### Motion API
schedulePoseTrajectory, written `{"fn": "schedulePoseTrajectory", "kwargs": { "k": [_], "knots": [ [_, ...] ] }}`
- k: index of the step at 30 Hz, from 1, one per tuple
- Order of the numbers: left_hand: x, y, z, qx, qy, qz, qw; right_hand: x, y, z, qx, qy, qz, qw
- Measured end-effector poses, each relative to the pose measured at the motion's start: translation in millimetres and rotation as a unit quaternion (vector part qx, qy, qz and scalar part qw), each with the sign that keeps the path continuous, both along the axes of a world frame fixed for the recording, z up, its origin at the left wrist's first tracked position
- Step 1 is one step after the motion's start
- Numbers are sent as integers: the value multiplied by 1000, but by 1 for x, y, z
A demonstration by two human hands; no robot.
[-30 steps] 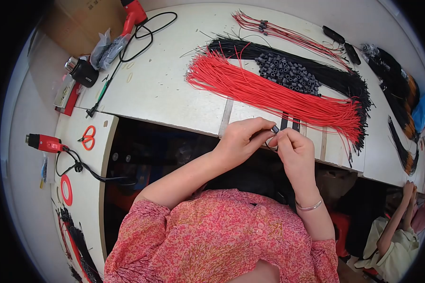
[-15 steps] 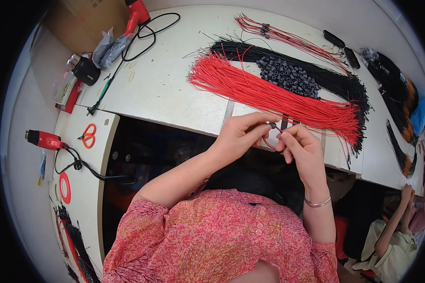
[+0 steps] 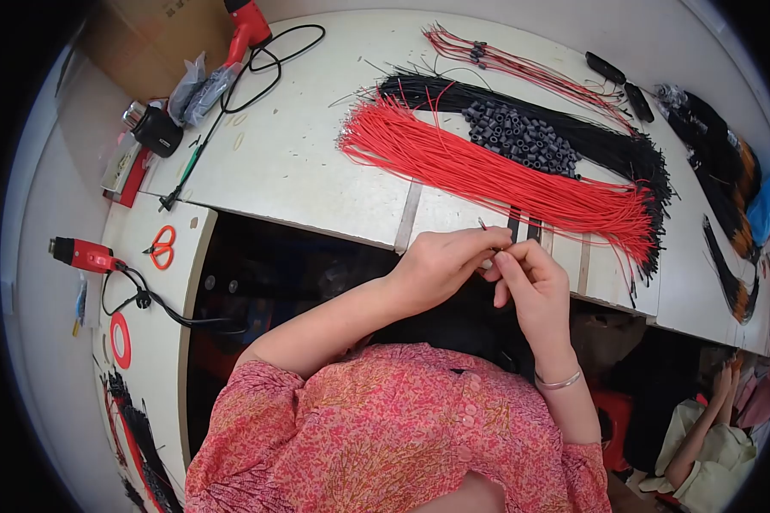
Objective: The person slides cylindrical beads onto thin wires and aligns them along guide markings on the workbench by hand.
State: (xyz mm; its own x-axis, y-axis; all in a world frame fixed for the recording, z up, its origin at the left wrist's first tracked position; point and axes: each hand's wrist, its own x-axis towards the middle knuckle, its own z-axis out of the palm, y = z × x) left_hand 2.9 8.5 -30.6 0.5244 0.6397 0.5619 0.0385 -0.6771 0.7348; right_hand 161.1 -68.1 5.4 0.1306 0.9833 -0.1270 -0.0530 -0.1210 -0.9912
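Look first at left hand (image 3: 441,263), with thumb and fingers bent and closed at the tips on a thin wire (image 3: 482,224), short end out above the forefinger. Close against it, right hand (image 3: 535,278), with thumb and forefinger almost together and other fingers loosely curled; cannot tell of any thing gripped there, because of covering by the fingers. Here, better to pinch lightly and near to the wire's end, so as to guide without bending. Better also to rest the fingertips one against another for steady aim, and to turn the wire end into sight before pressing. Just beyond, on bench (image 3: 304,158), red wires (image 3: 488,158) in a thick bundle: take care not to drag any. Between these and black wires (image 3: 607,143), a heap of small black tubes (image 3: 522,137); best to pick singly.
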Motion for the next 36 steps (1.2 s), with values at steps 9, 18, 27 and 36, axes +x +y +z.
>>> {"fn": "schedulePoseTrajectory", "kwargs": {
  "k": [9,18,27,36],
  "knots": [
    [7,-5,-1,118,5,-19,993,20,17,17,151,-179,-5,972],
    [2,-4,-1,123,44,-39,991,28,24,-1,204,-221,90,949],
    [5,-3,-4,127,32,-80,988,35,21,11,46,-111,93,988],
    [13,-32,5,56,116,-151,980,39,29,9,-46,-123,-18,991]
  ]
}}
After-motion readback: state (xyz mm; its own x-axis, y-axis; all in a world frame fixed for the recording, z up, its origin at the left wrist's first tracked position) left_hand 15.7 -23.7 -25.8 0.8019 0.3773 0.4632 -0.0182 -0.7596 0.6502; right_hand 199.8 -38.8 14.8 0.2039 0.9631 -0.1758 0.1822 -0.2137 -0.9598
